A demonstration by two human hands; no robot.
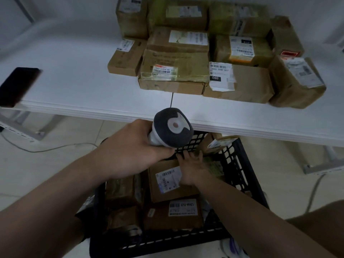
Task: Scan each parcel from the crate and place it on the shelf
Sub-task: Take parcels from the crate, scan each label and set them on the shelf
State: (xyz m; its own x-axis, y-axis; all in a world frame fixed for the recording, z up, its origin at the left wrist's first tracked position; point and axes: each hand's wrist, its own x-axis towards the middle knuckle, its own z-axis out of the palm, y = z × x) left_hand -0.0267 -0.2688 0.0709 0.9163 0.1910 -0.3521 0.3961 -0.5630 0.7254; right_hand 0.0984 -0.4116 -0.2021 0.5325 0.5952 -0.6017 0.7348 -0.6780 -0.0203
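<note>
Left hand point(134, 151) wraps its fingers tight round the handle of the grey-and-white handheld barcode scanner point(173, 127), held above the black plastic lattice crate point(238, 164), head toward the white shelf point(74, 86). Right hand point(191, 168) is down in the crate, on the brown cardboard parcel with a white label point(167, 183) - fingers spread and near straight across its far end, touching, no grip I can see. More parcels lie around it. Stacked brown cardboard boxes point(175, 71) sit on the shelf - a dark phone point(18, 86) at its left edge.
</note>
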